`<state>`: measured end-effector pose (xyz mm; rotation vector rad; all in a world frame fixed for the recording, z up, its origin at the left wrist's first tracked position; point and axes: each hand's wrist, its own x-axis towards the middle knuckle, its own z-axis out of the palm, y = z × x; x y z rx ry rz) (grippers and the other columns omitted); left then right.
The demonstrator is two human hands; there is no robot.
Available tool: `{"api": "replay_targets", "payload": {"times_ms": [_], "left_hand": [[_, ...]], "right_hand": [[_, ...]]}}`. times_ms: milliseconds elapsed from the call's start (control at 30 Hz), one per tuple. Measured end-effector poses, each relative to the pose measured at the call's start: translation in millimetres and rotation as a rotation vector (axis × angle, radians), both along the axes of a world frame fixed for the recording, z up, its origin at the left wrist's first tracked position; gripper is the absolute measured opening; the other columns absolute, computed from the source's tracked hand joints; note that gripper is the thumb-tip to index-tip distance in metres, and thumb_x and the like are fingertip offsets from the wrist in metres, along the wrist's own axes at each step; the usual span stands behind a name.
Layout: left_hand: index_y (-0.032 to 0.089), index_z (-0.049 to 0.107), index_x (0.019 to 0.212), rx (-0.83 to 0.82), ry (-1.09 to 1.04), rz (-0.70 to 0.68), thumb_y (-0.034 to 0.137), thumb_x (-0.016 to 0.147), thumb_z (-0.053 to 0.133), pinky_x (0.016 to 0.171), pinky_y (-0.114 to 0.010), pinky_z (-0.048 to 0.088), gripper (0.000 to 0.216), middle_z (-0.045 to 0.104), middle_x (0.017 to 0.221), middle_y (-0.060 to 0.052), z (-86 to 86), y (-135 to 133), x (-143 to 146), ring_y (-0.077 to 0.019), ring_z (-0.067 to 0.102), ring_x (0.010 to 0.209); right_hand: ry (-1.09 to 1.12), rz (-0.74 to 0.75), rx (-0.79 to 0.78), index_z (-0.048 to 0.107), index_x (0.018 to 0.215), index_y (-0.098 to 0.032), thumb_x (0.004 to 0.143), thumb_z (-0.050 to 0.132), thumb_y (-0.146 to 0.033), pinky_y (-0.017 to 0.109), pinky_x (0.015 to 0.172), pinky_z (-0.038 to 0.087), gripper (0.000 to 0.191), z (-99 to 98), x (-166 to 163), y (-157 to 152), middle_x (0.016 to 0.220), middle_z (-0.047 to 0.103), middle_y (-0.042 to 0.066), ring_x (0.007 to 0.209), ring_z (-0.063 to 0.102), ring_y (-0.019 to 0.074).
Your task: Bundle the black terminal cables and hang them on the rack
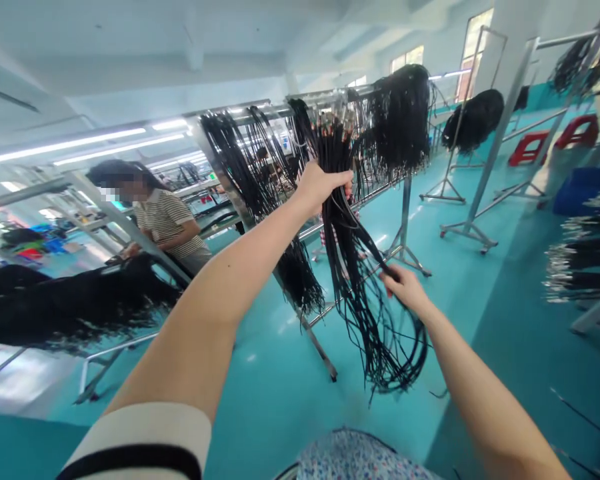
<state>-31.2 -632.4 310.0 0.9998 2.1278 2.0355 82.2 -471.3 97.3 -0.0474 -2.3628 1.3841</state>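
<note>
A thick bundle of black cables (343, 247) hangs in front of me, with metallic and orange-brown ends at its top. Near that top, my left hand (323, 185) is closed around the bundle. Lower and to the right, my right hand (405, 288) grips some of the cables and pulls them out to the side. Below my hands the loose lengths curve into a loop above the floor. Behind the bundle stands a metal rack (313, 327), where more black cables (245, 163) hang to the left and a dense bunch (403, 117) hangs to the right.
At left, a person in a striped shirt (167, 217) works behind a rail draped with black cables (70, 303). Wheeled metal stands (473, 220) are at right, with red stools (530, 148) and a blue bin (583, 190). More cables (587, 260) lie at the right edge.
</note>
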Motion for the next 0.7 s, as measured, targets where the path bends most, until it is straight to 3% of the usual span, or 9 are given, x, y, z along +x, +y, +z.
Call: {"api": "replay_targets", "payload": {"times_ms": [67, 100, 200, 300, 333, 400, 467, 567, 700], "left_hand": [[0.016, 0.05, 0.064, 0.005, -0.014, 0.007, 0.022, 0.059, 0.069, 0.054, -0.03, 0.049, 0.02, 0.053, 0.048, 0.001, -12.2, 1, -5, -0.0125, 0.053, 0.046], [0.016, 0.049, 0.062, 0.006, -0.029, 0.017, 0.02, 0.059, 0.068, 0.052, -0.03, 0.049, 0.019, 0.053, 0.048, 0.001, -18.8, 1, -8, -0.0128, 0.053, 0.045], [0.015, 0.048, 0.058, 0.006, -0.057, 0.05, 0.016, 0.058, 0.065, 0.049, -0.03, 0.047, 0.017, 0.053, 0.048, 0.0, -36.9, 1, -14, -0.0134, 0.052, 0.044], [0.015, 0.047, 0.058, 0.028, -0.072, 0.071, 0.016, 0.06, 0.062, 0.046, -0.028, 0.045, 0.015, 0.053, 0.047, 0.0, -46.8, 9, -9, -0.0132, 0.051, 0.044], [0.015, 0.047, 0.059, 0.043, -0.073, 0.081, 0.016, 0.06, 0.061, 0.046, -0.027, 0.045, 0.014, 0.053, 0.047, 0.0, -47.8, 14, -5, -0.0129, 0.051, 0.044], [0.015, 0.047, 0.06, 0.08, -0.045, 0.115, 0.015, 0.061, 0.06, 0.046, -0.025, 0.044, 0.013, 0.053, 0.048, 0.001, -47.6, 24, 5, -0.0122, 0.051, 0.045], [0.016, 0.047, 0.062, 0.104, 0.027, 0.142, 0.015, 0.061, 0.059, 0.046, -0.024, 0.044, 0.013, 0.052, 0.048, 0.001, -46.9, 35, 14, -0.0113, 0.051, 0.045], [0.016, 0.047, 0.065, 0.098, 0.138, 0.148, 0.016, 0.063, 0.06, 0.047, -0.023, 0.042, 0.013, 0.052, 0.049, 0.002, -50.0, 48, 24, -0.0104, 0.051, 0.045], [0.017, 0.048, 0.07, 0.064, 0.199, 0.19, 0.019, 0.064, 0.061, 0.049, -0.022, 0.042, 0.014, 0.054, 0.052, 0.002, -62.9, 51, 23, -0.0104, 0.053, 0.046]], "right_hand": [[-0.257, 0.303, -0.119, 0.051, 0.066, -0.017, 0.08, 0.04, -0.048, 0.027, 0.047, 0.039, 0.035, -21.9, 20, 14, 0.045, 0.047, -0.001, 0.042, 0.045, 0.0127], [-0.317, 0.342, -0.142, 0.051, 0.065, -0.017, 0.08, 0.04, -0.051, 0.026, 0.044, 0.037, 0.038, -27.4, 30, 28, 0.043, 0.046, -0.001, 0.038, 0.042, 0.012], [-0.163, -0.074, 0.079, 0.056, 0.068, -0.017, 0.071, 0.054, -0.051, 0.028, 0.047, 0.037, 0.034, -20.4, 49, 82, 0.05, 0.051, 0.002, 0.044, 0.046, 0.014], [0.159, -0.679, 0.428, 0.062, 0.09, -0.016, 0.07, 0.059, -0.039, 0.041, 0.072, 0.039, 0.03, 1.3, 48, 107, 0.091, 0.061, 0.015, 0.086, 0.054, 0.0285], [0.221, -0.774, 0.51, 0.061, 0.097, -0.014, 0.07, 0.059, -0.033, 0.045, 0.08, 0.035, 0.033, 7.0, 45, 101, 0.106, 0.056, 0.018, 0.1, 0.048, 0.033], [0.282, -0.727, 0.536, 0.06, 0.102, -0.012, 0.071, 0.056, -0.027, 0.048, 0.085, 0.033, 0.035, 15.1, 37, 71, 0.115, 0.05, 0.02, 0.11, 0.041, 0.0349], [0.306, -0.448, 0.321, 0.061, 0.095, -0.014, 0.075, 0.051, -0.03, 0.042, 0.079, 0.041, 0.028, 21.5, 27, 25, 0.1, 0.057, 0.016, 0.096, 0.052, 0.0275], [0.28, -0.049, -0.219, 0.059, 0.092, -0.016, 0.078, 0.049, -0.043, 0.031, 0.06, 0.046, 0.032, 34.5, 5, -38, 0.074, 0.06, 0.006, 0.065, 0.056, 0.0167], [0.424, -0.119, -0.51, 0.059, 0.085, -0.016, 0.077, 0.05, -0.044, 0.027, 0.059, 0.045, 0.03, 56.2, -23, -76, 0.069, 0.059, 0.002, 0.06, 0.054, 0.0131]]}}
